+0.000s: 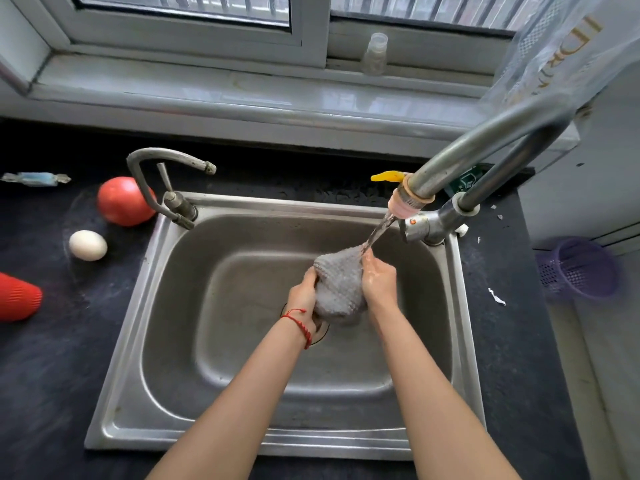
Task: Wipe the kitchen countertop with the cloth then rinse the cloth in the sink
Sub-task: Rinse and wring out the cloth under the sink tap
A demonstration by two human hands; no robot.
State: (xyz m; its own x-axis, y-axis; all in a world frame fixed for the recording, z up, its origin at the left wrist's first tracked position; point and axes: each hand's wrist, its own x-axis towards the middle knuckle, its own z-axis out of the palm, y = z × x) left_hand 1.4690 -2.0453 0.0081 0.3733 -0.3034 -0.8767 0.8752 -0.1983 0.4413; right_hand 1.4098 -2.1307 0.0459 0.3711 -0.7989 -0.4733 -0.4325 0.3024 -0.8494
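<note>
I am holding the grey cloth (341,289) bunched between both hands over the middle of the steel sink (131,341); my left hand (304,296) is wrapping its fingers around the cloth's left edge and my right hand (379,280) is gripping its right side. Water is running from the big faucet (485,147) at the far right onto the cloth's top corner. A smaller faucet (162,171) is standing at the sink's far left corner, clear of my hands. On the dark desk (41,375) to the left, a tomato (123,200) and a white egg (87,245) are lying near each other, with a red cup (17,297) on its side nearer to me. A purple basket (580,268) is sitting to the right. A clear bag (554,46) at far right is showing gold letters, too cut off for me to read
</note>
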